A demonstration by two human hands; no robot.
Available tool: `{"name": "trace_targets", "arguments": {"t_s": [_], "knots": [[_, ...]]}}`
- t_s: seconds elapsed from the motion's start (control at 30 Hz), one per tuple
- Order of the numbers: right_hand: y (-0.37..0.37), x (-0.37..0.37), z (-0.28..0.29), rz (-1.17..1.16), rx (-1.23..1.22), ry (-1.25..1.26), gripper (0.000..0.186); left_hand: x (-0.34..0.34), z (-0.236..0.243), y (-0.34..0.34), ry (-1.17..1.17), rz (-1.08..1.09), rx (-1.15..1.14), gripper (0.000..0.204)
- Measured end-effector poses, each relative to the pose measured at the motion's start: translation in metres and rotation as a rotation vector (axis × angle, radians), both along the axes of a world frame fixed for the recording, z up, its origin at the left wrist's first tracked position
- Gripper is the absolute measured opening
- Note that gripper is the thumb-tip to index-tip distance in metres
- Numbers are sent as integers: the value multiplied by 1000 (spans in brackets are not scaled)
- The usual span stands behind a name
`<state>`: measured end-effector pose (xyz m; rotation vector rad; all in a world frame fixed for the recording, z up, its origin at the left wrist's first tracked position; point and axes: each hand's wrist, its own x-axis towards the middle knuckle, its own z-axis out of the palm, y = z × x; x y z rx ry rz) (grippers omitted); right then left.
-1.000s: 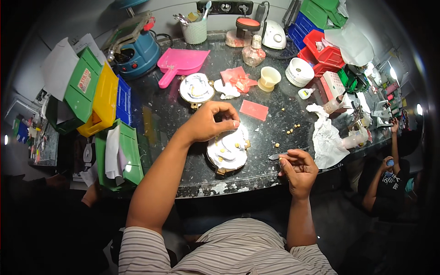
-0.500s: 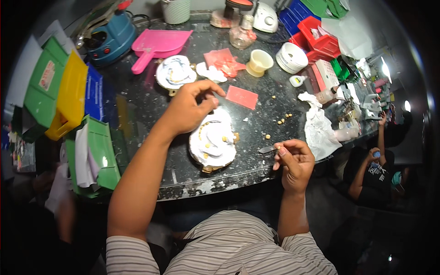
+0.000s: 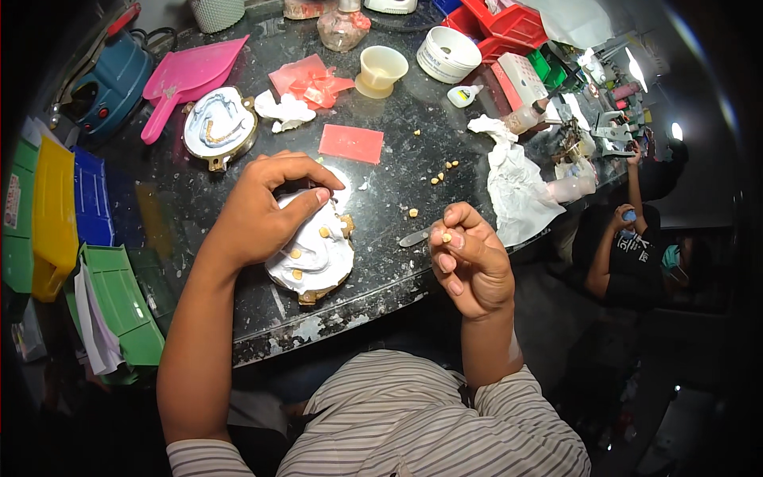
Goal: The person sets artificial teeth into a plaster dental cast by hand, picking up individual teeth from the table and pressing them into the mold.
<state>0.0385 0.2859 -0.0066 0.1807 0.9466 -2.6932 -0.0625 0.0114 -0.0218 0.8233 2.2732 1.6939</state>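
Below and beside my left hand [image 3: 266,211] sits a white plaster mould [image 3: 318,266] in a brass-coloured dental flask, with several yellowish artificial teeth on its surface. My left hand reaches over its far left side, thumb and index finger curved with a small gap between the tips; the other fingertips are hidden. Between thumb and fingers, my right hand [image 3: 477,262] pinches a small yellowish artificial tooth [image 3: 446,237], raised to the right of the mould. A small metal blade [image 3: 413,238] lies on the worktop beside it, its other end hidden behind the fingers.
Loose teeth [image 3: 435,180] lie past my right hand. Beyond the mould are a pink wax sheet [image 3: 350,144], a second filled flask [image 3: 219,123], a pink dustpan [image 3: 191,71] and a cream cup [image 3: 381,70]. Crumpled tissue [image 3: 517,191] lies right; green bins [image 3: 119,302] stand left.
The whole view has shifted, so the bench appears further left and higher. My right hand has turned, showing the pinched tooth more plainly. My left hand sits slightly lower over the mould.
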Motion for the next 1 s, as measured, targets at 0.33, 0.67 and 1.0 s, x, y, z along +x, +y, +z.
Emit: {"name": "trace_targets", "arguments": {"t_s": [0.33,0.67,1.0], "knots": [[-19,18,-5,-139,547,209,25,32,38,10,635,74,-112,24],[-32,11,-4,-203,847,351,23,37,29,19,627,81,-124,17],[-15,-25,3,-240,1603,487,13,18,15,7,559,285,-18,11]]}}
